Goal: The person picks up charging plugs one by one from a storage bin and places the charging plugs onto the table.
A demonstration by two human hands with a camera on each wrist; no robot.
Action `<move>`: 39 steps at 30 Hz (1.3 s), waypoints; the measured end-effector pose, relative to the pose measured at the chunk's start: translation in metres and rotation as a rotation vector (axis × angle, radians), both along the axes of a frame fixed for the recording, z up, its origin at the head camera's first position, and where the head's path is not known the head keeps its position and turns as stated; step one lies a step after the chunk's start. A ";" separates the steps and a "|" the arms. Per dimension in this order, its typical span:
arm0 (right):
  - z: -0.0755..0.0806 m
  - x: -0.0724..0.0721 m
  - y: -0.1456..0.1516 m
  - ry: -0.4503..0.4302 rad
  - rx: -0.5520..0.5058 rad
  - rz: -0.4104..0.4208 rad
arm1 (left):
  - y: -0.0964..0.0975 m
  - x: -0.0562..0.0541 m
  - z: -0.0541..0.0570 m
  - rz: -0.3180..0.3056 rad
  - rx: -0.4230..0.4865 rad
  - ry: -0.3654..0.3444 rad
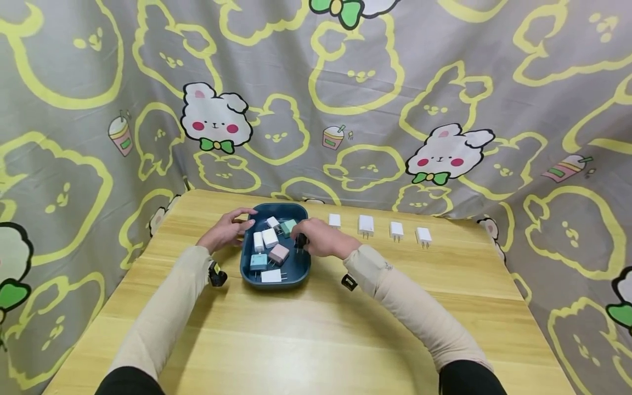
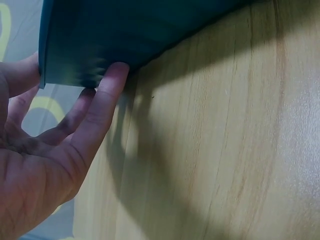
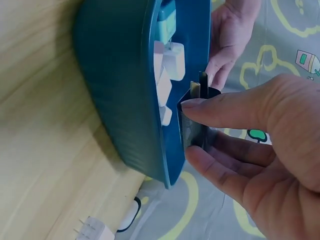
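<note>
My left hand [image 1: 227,230] grips the left wall of a dark blue plastic bin [image 1: 275,285], fingers on either side of its rim in the left wrist view. Over the bin's right side, my right hand [image 1: 325,237] pinches a black plug-in charger [image 3: 192,125] between thumb and fingers, its two prongs pointing away from the palm in the right wrist view. Inside the bin lie several chargers: white ones such as the long charger [image 1: 271,276], a pink charger [image 1: 278,253], a light blue charger [image 1: 259,261] and a green charger [image 1: 288,226], partly behind my right hand.
To the right of the bin, a row of white chargers runs along the back of the wooden table [image 1: 296,340]: one charger [image 1: 334,220], a larger charger [image 1: 366,224], then another charger [image 1: 396,230] and the rightmost charger [image 1: 423,235]. A patterned curtain [image 1: 276,71] hangs behind.
</note>
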State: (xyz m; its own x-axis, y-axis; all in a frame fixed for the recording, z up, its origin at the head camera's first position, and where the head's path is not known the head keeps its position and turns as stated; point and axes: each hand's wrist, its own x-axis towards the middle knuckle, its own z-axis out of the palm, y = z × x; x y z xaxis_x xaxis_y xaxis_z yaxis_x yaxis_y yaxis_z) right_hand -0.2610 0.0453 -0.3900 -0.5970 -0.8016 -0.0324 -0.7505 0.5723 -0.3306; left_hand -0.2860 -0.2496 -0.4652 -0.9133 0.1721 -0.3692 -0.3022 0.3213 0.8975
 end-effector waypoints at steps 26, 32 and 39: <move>-0.014 -0.023 0.049 0.072 -0.032 -0.060 | -0.001 -0.002 -0.002 -0.027 0.004 -0.013; -0.023 -0.027 0.063 0.067 -0.026 -0.091 | -0.003 -0.002 -0.005 -0.016 0.004 -0.009; -0.032 -0.029 0.073 0.008 0.033 -0.133 | -0.002 -0.001 -0.004 -0.016 0.016 -0.004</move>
State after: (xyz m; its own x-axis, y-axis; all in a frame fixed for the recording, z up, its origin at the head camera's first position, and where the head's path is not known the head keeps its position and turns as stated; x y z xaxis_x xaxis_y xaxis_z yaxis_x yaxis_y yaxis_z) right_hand -0.2897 0.1185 -0.4219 -0.6980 -0.7142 -0.0525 -0.6699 0.6771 -0.3046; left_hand -0.2871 -0.2514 -0.4696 -0.9087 0.1930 -0.3700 -0.3008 0.3117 0.9013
